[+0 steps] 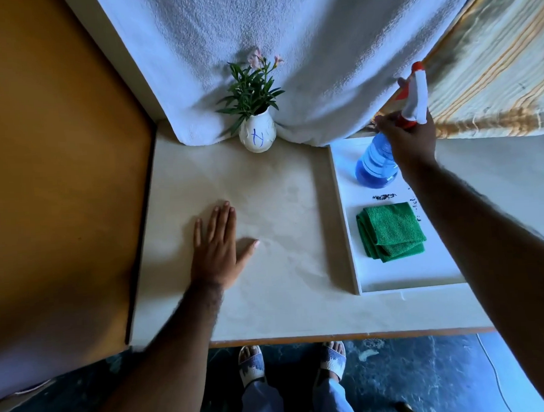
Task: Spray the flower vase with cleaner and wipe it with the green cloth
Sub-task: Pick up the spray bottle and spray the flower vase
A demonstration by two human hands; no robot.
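Observation:
A small white vase (257, 135) with a blue mark stands upright at the back of the table, holding green leaves and pale pink flowers (250, 90). My right hand (410, 138) is closed around the neck of a clear spray bottle (376, 165) of blue liquid with a red and white trigger head. The bottle is over the far end of a white tray (347, 233). A folded green cloth (391, 231) lies in the tray, nearer to me. My left hand (217, 248) rests flat on the table, fingers spread, well in front of the vase.
A white towel (287, 47) hangs behind the vase as a backdrop. An orange-brown panel (57, 154) borders the table on the left, a striped fabric (494, 77) lies at the back right. Dark specks dot the tray near the cloth. My sandalled feet show below the table's front edge.

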